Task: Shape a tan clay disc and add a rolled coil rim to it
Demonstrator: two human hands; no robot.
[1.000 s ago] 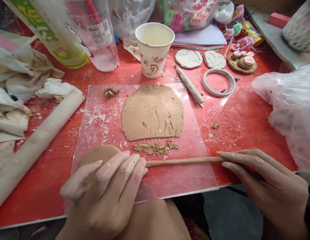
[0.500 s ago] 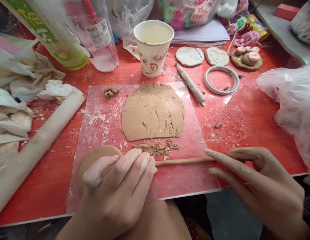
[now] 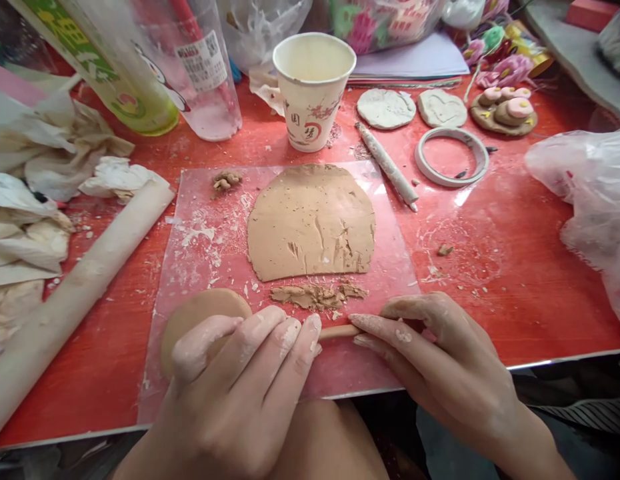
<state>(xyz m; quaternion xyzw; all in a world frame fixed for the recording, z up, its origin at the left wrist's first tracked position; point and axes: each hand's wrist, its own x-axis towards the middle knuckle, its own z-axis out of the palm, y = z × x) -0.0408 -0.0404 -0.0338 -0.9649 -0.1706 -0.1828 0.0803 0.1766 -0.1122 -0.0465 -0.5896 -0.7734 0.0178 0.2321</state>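
Note:
A thin brown clay coil (image 3: 337, 332) lies near the front edge of a clear plastic sheet (image 3: 157, 357). My left hand (image 3: 240, 380), its fingers held together, covers the coil's left part and overlaps a flat clay disc (image 3: 203, 320). The fingertips of my right hand (image 3: 440, 357) close around the coil's right part, hiding that end. Only a short stretch of coil shows between the hands. Beyond them sits a rolled clay slab (image 3: 310, 220) with a straight front edge and gouges, and a strip of clay scraps (image 3: 317, 295) lies just in front of it.
On the left lies a long rolling tube (image 3: 85, 293) beside crumpled tissues (image 3: 27, 233). A paper cup (image 3: 313, 93), bottles (image 3: 205, 73), a tape ring (image 3: 453, 157), a clay-smeared stick (image 3: 389, 167) and white clay discs (image 3: 387, 109) stand or lie behind. A plastic bag (image 3: 597, 200) is at right.
My right hand has moved left along the coil, closer to my left hand, so less of the coil shows. My left hand stays almost in place. The view has shifted slightly.

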